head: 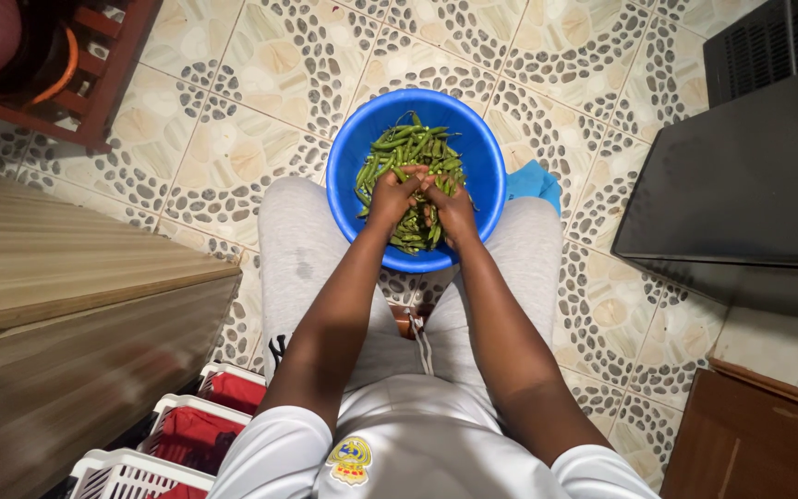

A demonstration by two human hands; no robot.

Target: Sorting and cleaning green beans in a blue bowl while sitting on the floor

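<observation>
A round blue bowl (348,152) rests on my knees, filled with several green pea pods (415,146). Both hands are inside the bowl over the pile. My left hand (392,196) and my right hand (453,209) meet at the fingertips and pinch one green pod between them. The near part of the pile is hidden under my hands. I sit in grey trousers and a white shirt.
A wooden surface (66,268) runs along the left. White crates with red lining (191,430) stand at lower left. A black appliance (741,176) sits at right, a brown cabinet (750,444) at lower right, a dark wooden rack (76,65) at upper left. Patterned tile floor (260,65) lies beyond.
</observation>
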